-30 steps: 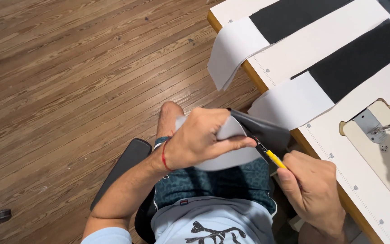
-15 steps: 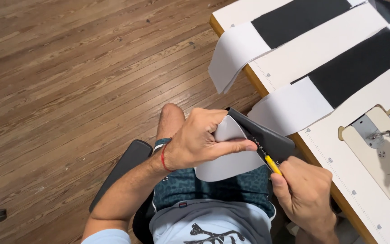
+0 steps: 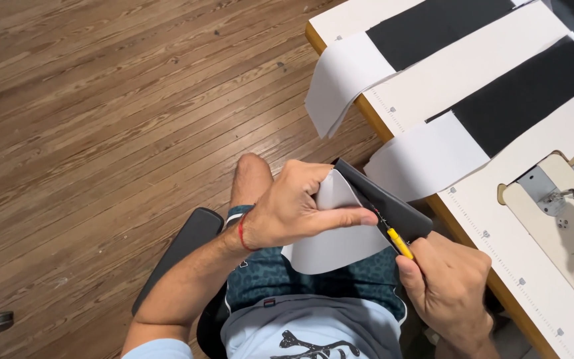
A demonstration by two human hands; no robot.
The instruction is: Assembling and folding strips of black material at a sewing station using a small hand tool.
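hands [image 3: 300, 213] pinching fabric piece [image 3: 340, 233], table edge [image 3: 460, 229] close

one camera on my head looks steeply down, close over my lap, the floor [image 3: 101, 100] and table edge [image 3: 373, 126].

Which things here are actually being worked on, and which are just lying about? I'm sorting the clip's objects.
In hand:
- left hand pinching the folded black-and-white fabric piece
- right hand holding the small yellow-handled tool, tip at the seam

Lying about:
- black and white fabric strips on the white sewing table
- sewing machine bed
- black chair seat
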